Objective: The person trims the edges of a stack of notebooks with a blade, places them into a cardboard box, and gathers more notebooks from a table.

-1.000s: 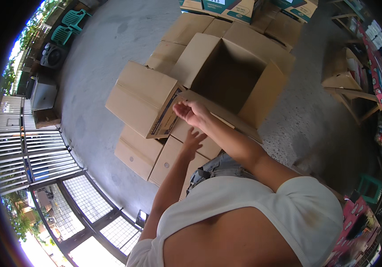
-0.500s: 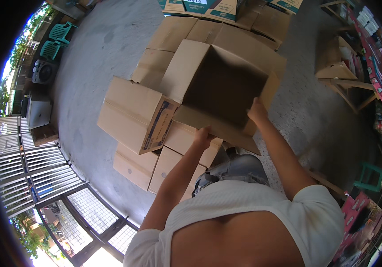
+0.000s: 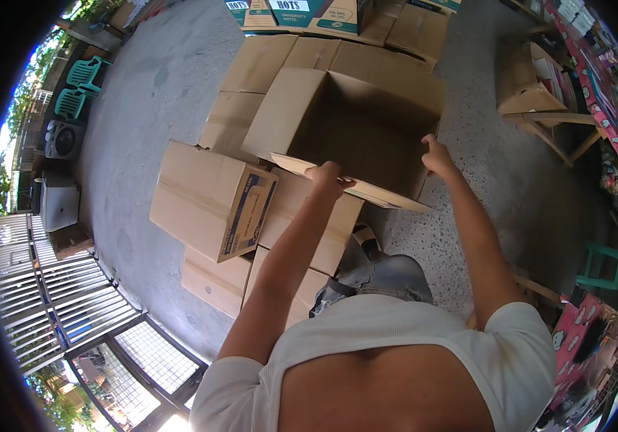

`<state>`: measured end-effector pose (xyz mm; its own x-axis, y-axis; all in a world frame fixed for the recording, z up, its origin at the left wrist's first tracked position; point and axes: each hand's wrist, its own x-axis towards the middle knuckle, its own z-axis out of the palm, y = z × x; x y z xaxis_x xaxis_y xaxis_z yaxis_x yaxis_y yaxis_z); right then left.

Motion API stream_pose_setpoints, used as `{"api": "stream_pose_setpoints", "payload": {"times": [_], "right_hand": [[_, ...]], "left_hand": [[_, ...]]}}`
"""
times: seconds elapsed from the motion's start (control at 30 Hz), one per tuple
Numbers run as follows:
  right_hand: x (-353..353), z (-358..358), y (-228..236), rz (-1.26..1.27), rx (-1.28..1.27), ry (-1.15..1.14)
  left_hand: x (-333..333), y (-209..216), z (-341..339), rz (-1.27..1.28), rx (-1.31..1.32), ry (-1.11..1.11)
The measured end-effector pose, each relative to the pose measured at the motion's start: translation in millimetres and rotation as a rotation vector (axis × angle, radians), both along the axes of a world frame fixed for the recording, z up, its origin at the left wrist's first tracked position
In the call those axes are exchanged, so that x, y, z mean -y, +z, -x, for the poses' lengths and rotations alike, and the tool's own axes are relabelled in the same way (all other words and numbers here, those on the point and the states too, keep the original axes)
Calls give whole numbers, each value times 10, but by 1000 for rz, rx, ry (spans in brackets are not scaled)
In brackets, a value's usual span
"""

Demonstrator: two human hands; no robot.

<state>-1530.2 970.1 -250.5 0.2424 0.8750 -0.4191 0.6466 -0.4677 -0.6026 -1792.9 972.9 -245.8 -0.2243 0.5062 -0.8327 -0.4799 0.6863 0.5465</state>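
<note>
Left hand (image 3: 327, 178): fingers closed on the near flap (image 3: 388, 196) of the open carton, thumb side uppermost.
Right hand (image 3: 438, 158): fingers curled narrowly at the right rim of the open carton; whether they grip the cardboard cannot be told.
Open carton (image 3: 366, 133): brown, mouth upward, dark inside, in front of the person and between the two hands; landmark for all positions below.
Closed carton (image 3: 197, 198): left of the open carton and nearer the person, its right end bearing a dark blue printed band.
Lower cartons (image 3: 215, 277): on the near-left side of the open carton, partly beneath the closed carton.
Teal-printed boxes (image 3: 316, 18): beyond the open carton, at the upper edge of the view.
Sandalled foot (image 3: 368, 239): on the near side of the open carton, on the grey floor (image 3: 460, 237).
Green stool (image 3: 602, 266): well apart from the open carton, to its near right.
Green chairs (image 3: 84, 75): well apart from the open carton, to its far left.
</note>
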Motion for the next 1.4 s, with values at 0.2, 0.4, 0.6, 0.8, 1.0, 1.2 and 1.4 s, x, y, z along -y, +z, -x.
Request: {"api": "stream_pose_setpoints", "payload": {"times": [0.2,0.4,0.6,0.8,1.0,1.2,1.4], "right_hand": [[456,-289,-404,-211,193,91],[543,-153,71,-68,19,95],[-128,-21,40,14,-73,72],[346,120,-281,55,-78,55],[644,-139,683,-157,77,-34],[951,-566,1892,-513,139,-118],[997,-35,2089,-809,-308,-116]], "left_hand": [[159,-13,-4,-38,-9,-134],[200,70,280,-50,29,-92],[-254,-271,244,44,83,8],[107,-436,364,118,-45,-81],[455,376,676,-392,222,-207],[832,1596,787,-669,311,-186],[925,1944,1400,-838,111,-150]]}}
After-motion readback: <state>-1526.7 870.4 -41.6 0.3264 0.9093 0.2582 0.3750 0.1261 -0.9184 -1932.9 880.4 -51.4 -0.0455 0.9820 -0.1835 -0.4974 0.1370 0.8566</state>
